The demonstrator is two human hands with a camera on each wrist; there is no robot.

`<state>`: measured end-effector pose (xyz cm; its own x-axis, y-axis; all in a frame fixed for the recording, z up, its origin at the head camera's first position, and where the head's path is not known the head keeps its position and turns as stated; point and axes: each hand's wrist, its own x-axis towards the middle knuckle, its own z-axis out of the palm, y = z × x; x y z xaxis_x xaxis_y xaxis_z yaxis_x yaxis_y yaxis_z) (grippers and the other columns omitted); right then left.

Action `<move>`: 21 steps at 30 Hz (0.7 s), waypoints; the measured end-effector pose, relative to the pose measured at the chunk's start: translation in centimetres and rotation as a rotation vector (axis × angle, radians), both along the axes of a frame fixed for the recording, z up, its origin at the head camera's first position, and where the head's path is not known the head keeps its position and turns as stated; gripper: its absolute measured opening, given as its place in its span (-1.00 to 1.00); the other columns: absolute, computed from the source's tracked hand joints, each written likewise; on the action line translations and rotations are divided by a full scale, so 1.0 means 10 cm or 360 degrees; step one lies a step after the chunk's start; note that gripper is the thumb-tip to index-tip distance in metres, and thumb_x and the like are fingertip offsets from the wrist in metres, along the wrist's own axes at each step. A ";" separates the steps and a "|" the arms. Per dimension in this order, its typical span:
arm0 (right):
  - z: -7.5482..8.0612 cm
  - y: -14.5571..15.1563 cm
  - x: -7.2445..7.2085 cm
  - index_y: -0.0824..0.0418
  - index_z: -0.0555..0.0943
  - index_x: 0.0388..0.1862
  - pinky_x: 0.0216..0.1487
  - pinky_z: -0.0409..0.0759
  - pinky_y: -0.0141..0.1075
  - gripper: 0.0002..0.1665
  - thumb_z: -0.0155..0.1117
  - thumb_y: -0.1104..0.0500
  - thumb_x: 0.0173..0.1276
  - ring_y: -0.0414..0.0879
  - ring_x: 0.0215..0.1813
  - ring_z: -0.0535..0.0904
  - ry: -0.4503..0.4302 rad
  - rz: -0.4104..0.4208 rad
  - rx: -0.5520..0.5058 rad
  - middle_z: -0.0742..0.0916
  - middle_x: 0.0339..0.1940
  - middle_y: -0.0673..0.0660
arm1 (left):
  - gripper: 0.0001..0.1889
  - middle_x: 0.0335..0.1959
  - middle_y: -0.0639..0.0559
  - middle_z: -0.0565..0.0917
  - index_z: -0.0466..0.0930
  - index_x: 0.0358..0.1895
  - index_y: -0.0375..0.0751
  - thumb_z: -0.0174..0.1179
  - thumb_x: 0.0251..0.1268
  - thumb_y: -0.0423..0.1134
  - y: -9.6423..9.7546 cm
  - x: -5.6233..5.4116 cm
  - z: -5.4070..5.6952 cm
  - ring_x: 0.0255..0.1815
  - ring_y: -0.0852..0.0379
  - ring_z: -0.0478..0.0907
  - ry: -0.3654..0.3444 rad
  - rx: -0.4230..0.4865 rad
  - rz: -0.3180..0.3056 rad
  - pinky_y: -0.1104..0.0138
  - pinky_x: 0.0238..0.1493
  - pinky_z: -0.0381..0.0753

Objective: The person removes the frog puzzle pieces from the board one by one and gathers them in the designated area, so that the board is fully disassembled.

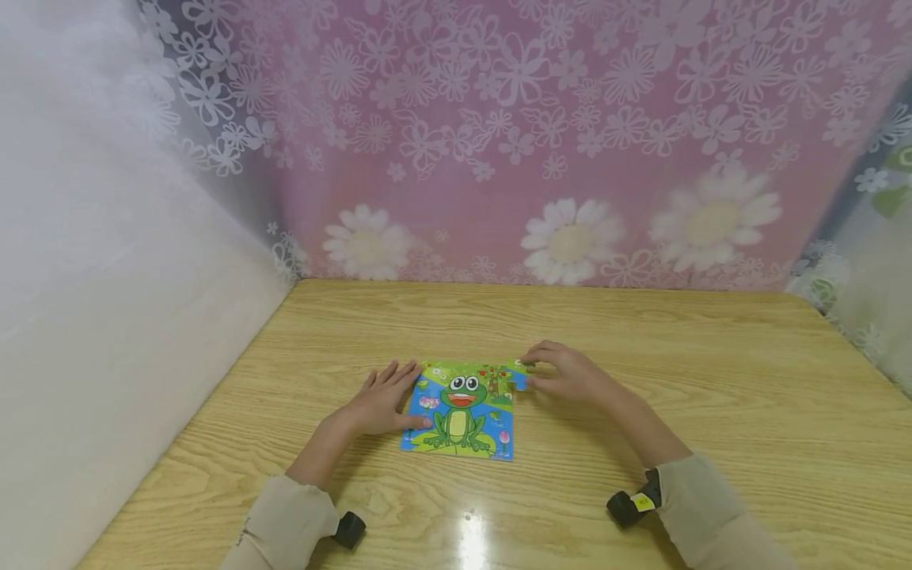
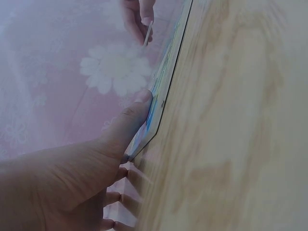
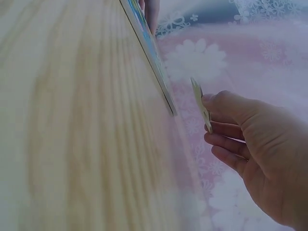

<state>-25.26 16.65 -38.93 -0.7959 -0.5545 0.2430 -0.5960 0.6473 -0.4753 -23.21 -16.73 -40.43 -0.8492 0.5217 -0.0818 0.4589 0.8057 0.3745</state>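
Observation:
A square frog puzzle (image 1: 459, 416) lies flat on the wooden table, a green frog on blue and green ground. My left hand (image 1: 381, 402) rests at its left side, fingers spread and straight, with the thumb on the picture's face; the left wrist view shows the thumb on top of the board's edge (image 2: 153, 120). Between thumb and fingers, my right hand (image 1: 572, 376) pinches a puzzle piece (image 1: 520, 381), blue and green, at the puzzle's upper right corner. Seen from the right wrist, this thin piece (image 3: 201, 106) is tilted and held above the table, apart from the board.
The wood-grain table (image 1: 606, 507) stretches around the puzzle on all sides. Behind it hangs a pink flowered curtain (image 1: 456, 158), and a white sheet (image 1: 128, 261) borders the left. Black camera mounts (image 1: 349, 530) sit at both wrists.

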 end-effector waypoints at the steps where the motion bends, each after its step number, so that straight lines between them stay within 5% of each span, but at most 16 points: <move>1: -0.01 0.02 0.00 0.27 0.60 -0.02 0.03 0.46 -0.05 -0.66 0.29 0.18 0.23 0.11 0.07 0.48 0.0002 -0.0003 -0.0003 0.58 -0.01 0.15 | 0.01 0.45 -0.10 -0.06 -0.07 0.45 -0.21 0.14 0.07 0.30 0.00 0.00 0.00 0.42 -0.15 -0.27 0.0002 0.0001 0.0001 -0.12 0.29 -0.33; 21: -0.27 0.39 -0.02 0.27 0.61 -0.04 0.16 0.31 0.07 -0.62 0.35 0.15 0.19 0.16 0.11 0.44 -0.0007 -0.0060 -0.0119 0.61 -0.02 0.16 | 0.00 0.45 -0.11 -0.08 -0.09 0.45 -0.22 0.14 0.09 0.28 0.00 -0.01 0.01 0.42 -0.17 -0.29 -0.0020 0.0001 -0.0006 -0.12 0.29 -0.35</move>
<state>-25.47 20.59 -41.65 -0.8172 -0.5043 0.2790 -0.5694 0.6317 -0.5260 -23.26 -16.71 -40.36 -0.8461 0.5249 -0.0922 0.4571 0.8037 0.3808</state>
